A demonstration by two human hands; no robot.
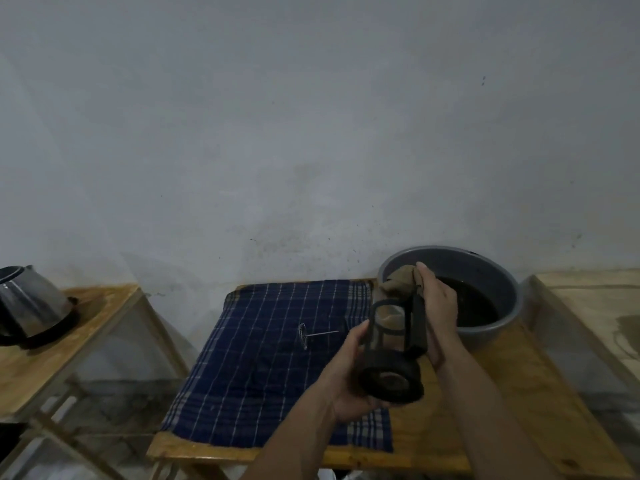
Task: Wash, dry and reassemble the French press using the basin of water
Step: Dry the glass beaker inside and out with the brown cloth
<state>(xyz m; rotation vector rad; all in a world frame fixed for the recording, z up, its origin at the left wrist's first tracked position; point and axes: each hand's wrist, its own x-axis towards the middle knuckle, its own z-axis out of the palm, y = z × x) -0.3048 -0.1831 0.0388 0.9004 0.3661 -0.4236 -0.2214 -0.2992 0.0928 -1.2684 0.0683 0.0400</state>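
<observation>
Head view, inspector A: One French press carafe (393, 344) was held on its side above the surface (485, 393), base toward the camera, at about 5 o'clock in frame.

B: Hands?

A: Left hand (346, 372) cupped the base end with fingers curled round it. Right hand (438, 306) gripped one tan cloth (398, 280) stuffed into the carafe's mouth.

B: Stage?

A: By my reading, drying of the carafe was under way; washing looked done. One basin (450, 292) of dark water sat at 3 o'clock of the carafe, just behind the right hand.

B: Outstanding?

A: One plunger (313, 335) lay apart on one blue checked towel (270, 358), at 9 o'clock of the carafe. Reassembly not yet done. Lid: could not tell.

B: Other items?

A: One kettle (31, 306), far at 9 o'clock, on a separate stand.
</observation>
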